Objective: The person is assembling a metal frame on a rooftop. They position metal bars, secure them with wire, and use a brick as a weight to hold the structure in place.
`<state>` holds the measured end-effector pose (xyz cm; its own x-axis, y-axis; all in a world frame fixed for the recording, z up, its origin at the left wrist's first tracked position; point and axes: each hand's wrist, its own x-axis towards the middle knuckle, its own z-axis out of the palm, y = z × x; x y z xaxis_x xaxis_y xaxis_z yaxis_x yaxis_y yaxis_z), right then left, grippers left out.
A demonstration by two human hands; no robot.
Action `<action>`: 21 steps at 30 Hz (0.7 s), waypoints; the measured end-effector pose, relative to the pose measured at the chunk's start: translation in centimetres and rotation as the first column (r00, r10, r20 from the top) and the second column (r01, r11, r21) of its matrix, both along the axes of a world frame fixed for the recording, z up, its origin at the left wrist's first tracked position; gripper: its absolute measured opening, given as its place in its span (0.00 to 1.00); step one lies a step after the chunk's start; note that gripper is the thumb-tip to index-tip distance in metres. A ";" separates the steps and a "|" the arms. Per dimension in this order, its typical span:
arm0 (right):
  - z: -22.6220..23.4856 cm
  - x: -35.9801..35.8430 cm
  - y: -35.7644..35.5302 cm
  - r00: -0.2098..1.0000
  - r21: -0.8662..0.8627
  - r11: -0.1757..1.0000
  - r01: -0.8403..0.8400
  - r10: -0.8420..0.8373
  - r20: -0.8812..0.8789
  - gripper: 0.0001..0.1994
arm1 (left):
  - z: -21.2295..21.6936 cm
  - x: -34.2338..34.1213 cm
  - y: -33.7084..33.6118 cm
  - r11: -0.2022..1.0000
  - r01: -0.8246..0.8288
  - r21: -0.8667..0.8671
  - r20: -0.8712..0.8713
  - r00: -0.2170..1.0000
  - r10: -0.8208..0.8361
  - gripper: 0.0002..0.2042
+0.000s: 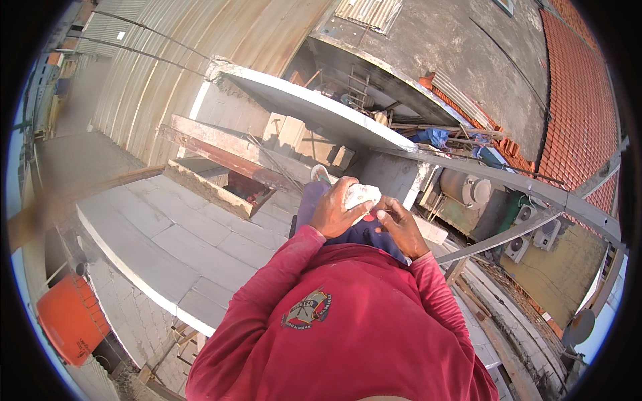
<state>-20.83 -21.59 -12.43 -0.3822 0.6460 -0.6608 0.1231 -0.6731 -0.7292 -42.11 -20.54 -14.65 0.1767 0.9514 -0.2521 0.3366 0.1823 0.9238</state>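
My left hand (334,210) is closed around a whitish, lumpy, fist-sized thing (362,195) in front of my chest; its kind is not clear. Just right of it is my right hand (404,228), its fingers bent and drawn together close to the whitish thing. Whether those fingers pinch something small, I cannot make out. Below both hands show my dark blue trousers with a red spot (368,217). Red sleeves cover both forearms.
I am high up among roofs. Pale block wall tops (180,234) run to the left, beside a framed opening (244,190) and a long plank (227,155). A metal beam (508,177) crosses at right, above air-conditioner units (528,230). An orange tank (70,317) stands lower left.
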 end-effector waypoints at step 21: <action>-4.8 4.3 -4.3 0.947 0.412 0.885 0.215 -0.293 0.135 0.19 | 5.1 6.9 1.6 0.852 0.002 -0.523 0.777 0.410 0.477 0.24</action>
